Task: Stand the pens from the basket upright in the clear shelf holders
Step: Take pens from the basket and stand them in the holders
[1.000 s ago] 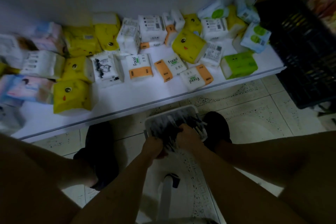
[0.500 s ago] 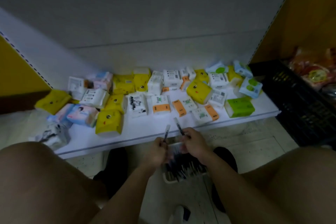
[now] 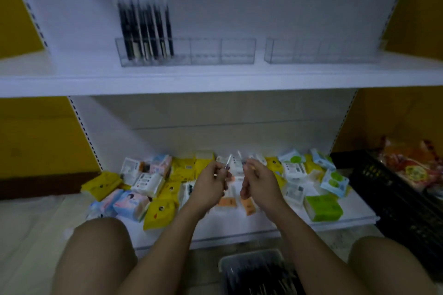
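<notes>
Hands lifted one pen each before the shelves

Left hand (image 3: 211,183) pinched a pale pen (image 3: 228,165) in curled fingers, and the right hand (image 3: 260,183) gripped a second pen (image 3: 240,155). Both were held close together above the lower shelf (image 3: 359,213). The basket (image 3: 249,254) of dark pens sat on the floor between the knees. On the upper shelf (image 3: 215,79), near its front edge, stood two clear holders side by side. The left holder (image 3: 206,51) had a row of black pens (image 3: 146,29) upright at its left end, and the right holder (image 3: 321,50) stood just beside it. Tissue packs (image 3: 322,207) covered the lower shelf, some yellow with a cartoon face (image 3: 160,211). Their print was too blurred to read. A black crate (image 3: 395,199) stood by the shelf's right edge.
</notes>
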`<state>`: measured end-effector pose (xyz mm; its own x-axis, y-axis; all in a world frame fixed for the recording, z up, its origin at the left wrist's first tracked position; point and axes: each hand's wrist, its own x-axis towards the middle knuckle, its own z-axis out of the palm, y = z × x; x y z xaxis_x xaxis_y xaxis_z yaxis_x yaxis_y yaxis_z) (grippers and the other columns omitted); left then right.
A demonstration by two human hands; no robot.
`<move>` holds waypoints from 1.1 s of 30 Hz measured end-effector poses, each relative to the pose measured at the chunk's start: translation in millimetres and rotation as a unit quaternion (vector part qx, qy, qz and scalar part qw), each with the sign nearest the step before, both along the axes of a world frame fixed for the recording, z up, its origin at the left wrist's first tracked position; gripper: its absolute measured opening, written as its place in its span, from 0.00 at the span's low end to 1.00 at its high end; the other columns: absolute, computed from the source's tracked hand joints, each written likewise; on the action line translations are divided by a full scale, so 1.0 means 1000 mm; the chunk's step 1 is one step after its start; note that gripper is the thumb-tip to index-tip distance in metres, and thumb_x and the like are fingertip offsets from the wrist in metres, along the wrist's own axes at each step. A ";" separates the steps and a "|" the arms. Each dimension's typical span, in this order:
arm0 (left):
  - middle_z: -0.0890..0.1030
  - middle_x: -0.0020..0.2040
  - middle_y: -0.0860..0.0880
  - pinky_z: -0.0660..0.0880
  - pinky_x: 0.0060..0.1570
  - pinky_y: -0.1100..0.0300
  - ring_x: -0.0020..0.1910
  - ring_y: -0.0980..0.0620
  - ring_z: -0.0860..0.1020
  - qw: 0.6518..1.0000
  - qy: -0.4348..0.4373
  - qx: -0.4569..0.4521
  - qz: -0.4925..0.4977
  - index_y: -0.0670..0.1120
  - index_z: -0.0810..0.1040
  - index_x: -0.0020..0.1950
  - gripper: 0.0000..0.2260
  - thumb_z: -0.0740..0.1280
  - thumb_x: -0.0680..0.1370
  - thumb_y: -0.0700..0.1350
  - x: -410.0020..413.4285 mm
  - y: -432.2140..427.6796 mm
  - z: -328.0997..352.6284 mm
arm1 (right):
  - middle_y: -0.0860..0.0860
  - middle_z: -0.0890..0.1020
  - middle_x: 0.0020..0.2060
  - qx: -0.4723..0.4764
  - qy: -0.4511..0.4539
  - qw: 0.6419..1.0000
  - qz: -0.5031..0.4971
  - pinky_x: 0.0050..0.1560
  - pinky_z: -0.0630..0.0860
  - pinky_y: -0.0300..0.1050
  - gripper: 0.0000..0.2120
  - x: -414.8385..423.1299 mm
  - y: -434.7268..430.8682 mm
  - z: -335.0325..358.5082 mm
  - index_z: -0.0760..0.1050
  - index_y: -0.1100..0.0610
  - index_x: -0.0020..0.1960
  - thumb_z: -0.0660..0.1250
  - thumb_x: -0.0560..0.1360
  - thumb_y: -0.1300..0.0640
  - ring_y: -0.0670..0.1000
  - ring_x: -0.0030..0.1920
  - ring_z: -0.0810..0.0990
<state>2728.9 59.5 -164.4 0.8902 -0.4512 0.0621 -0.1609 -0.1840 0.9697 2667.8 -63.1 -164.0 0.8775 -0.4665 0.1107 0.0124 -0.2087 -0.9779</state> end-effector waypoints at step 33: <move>0.84 0.48 0.52 0.81 0.48 0.59 0.45 0.58 0.83 0.938 -0.329 -0.086 0.069 0.52 0.76 0.62 0.13 0.64 0.79 0.40 0.097 0.079 0.339 | 0.55 0.81 0.41 -0.104 -0.301 0.943 0.096 0.43 0.82 0.49 0.20 0.127 0.035 0.308 0.72 0.44 0.62 0.68 0.76 0.63 0.51 0.38 0.84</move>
